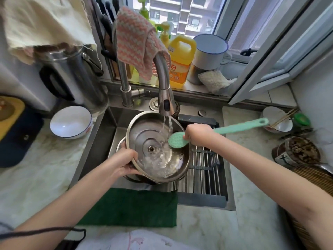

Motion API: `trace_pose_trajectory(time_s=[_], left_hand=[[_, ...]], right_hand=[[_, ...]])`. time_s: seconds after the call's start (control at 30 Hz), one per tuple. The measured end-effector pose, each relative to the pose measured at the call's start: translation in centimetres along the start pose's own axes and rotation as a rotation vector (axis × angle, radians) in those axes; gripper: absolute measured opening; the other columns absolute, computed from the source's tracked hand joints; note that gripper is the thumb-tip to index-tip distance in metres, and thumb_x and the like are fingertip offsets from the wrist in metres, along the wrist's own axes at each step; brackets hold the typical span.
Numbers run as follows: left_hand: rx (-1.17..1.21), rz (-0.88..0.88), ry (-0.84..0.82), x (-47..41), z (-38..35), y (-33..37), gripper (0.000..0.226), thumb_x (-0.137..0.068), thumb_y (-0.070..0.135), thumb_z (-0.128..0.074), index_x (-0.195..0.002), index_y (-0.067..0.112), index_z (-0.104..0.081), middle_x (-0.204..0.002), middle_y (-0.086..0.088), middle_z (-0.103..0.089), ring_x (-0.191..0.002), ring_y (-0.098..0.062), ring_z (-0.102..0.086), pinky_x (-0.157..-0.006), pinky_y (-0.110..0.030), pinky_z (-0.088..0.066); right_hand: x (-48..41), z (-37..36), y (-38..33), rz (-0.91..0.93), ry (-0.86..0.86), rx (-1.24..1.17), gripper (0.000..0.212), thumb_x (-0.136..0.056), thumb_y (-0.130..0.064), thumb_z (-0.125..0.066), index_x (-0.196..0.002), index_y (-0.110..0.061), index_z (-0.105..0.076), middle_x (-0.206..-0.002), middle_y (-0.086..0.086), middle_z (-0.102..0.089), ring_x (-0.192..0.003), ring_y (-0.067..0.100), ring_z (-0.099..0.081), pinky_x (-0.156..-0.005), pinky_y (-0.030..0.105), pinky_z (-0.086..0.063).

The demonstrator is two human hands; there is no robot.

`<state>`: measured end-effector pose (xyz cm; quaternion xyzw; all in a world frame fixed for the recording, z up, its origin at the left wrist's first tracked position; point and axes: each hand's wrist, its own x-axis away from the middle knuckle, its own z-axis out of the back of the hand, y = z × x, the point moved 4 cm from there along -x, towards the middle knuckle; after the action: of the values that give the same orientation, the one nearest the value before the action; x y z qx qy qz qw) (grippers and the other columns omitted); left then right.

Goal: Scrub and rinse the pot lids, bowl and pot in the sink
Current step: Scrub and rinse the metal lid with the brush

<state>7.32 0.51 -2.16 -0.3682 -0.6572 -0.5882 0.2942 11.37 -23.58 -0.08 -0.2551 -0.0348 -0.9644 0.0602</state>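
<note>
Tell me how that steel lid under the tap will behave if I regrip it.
Probably slippery: the steel lid is wet, with tap water pooling inside. Likely stiff and fairly light: the left hand alone holds it by the rim. The pooled water may slosh and shift its balance.

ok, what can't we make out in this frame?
Head view only.
The vessel under the pot lid: the lid hides all but a steel rim.
Fingertips of the left hand: curled under the lid's rim.
Whether the brush touches the lid: its head covers the contact.
Label of the yellow bottle: blurred, partly behind the faucet.
The yellow-and-dark item at left: cut off by the edge.
</note>
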Motion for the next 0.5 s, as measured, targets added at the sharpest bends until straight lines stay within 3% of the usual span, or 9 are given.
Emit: trace_pose_trajectory(time_s=[0.07, 0.13, 0.27, 0.3, 0.37, 0.43, 0.5], left_hand=[[0.053, -0.013, 0.025, 0.1, -0.1, 0.2, 0.071, -0.082, -0.019, -0.030, -0.138, 0.025, -0.027, -0.115, -0.015, -0.046, -0.088, -0.040, -0.055, -0.049, -0.054, -0.047], [0.070, -0.023, 0.039, 0.1, -0.1, 0.2, 0.071, -0.083, -0.020, -0.029, -0.139, 0.024, -0.027, -0.109, -0.013, -0.046, -0.096, -0.042, -0.053, -0.053, -0.055, -0.047], [0.140, -0.014, 0.038, -0.1, 0.0, -0.7, 0.068, -0.079, -0.021, -0.027, -0.128, 0.026, -0.034, -0.120, -0.017, -0.048, -0.097, -0.045, -0.055, -0.059, -0.059, -0.048], [0.157, -0.024, 0.036, -0.2, 0.0, -0.8, 0.067, -0.079, -0.021, -0.027, -0.126, 0.026, -0.034, -0.115, -0.015, -0.050, -0.092, -0.043, -0.056, -0.062, -0.060, -0.048], [0.143, -0.072, 0.042, -0.1, 0.0, -0.9, 0.068, -0.079, -0.020, -0.027, -0.128, 0.027, -0.033, -0.105, -0.007, -0.049, -0.089, -0.038, -0.055, -0.063, -0.059, -0.049], [0.071, -0.119, 0.038, 0.0, -0.2, -1.0, 0.074, -0.080, -0.018, -0.028, -0.135, 0.031, -0.029, -0.108, -0.004, -0.046, -0.098, -0.038, -0.053, -0.057, -0.052, -0.053], [0.014, -0.159, 0.027, 0.3, -0.4, -0.9, 0.078, -0.080, -0.017, -0.030, -0.139, 0.034, -0.025, -0.116, -0.004, -0.045, -0.101, -0.036, -0.052, -0.053, -0.046, -0.054]], right_hand=[[0.5, -2.0, -0.3, 0.021, -0.200, -0.178, 0.025, -0.090, -0.023, -0.063, -0.113, -0.017, -0.069, -0.111, 0.006, -0.066, -0.090, 0.022, -0.063, -0.077, 0.035, -0.054], [1.3, -3.5, -1.0, 0.092, -0.356, -0.352, 0.024, -0.089, -0.024, -0.064, -0.112, -0.020, -0.071, -0.110, 0.008, -0.068, -0.079, 0.021, -0.062, -0.071, 0.034, -0.055], [3.1, -4.1, -2.6, 0.130, -0.436, -0.586, 0.023, -0.091, -0.019, -0.062, -0.112, -0.020, -0.070, -0.091, 0.003, -0.066, -0.064, 0.016, -0.054, -0.055, 0.027, -0.050], [3.2, -4.0, -2.7, 0.121, -0.432, -0.582, 0.023, -0.091, -0.018, -0.061, -0.113, -0.019, -0.070, -0.089, 0.000, -0.065, -0.064, 0.013, -0.053, -0.055, 0.026, -0.049], [2.5, -3.3, -2.1, 0.088, -0.322, -0.410, 0.024, -0.090, -0.021, -0.063, -0.112, -0.017, -0.071, -0.098, -0.001, -0.069, -0.078, 0.016, -0.061, -0.071, 0.030, -0.055], [1.7, -2.2, -1.1, -0.017, -0.138, -0.136, 0.025, -0.089, -0.024, -0.062, -0.111, -0.018, -0.071, -0.104, 0.002, -0.069, -0.090, 0.021, -0.064, -0.081, 0.038, -0.055], [1.5, -1.3, -0.3, -0.096, -0.025, -0.011, 0.025, -0.088, -0.021, -0.060, -0.112, -0.017, -0.068, -0.104, 0.003, -0.067, -0.090, 0.024, -0.063, -0.080, 0.041, -0.055]])
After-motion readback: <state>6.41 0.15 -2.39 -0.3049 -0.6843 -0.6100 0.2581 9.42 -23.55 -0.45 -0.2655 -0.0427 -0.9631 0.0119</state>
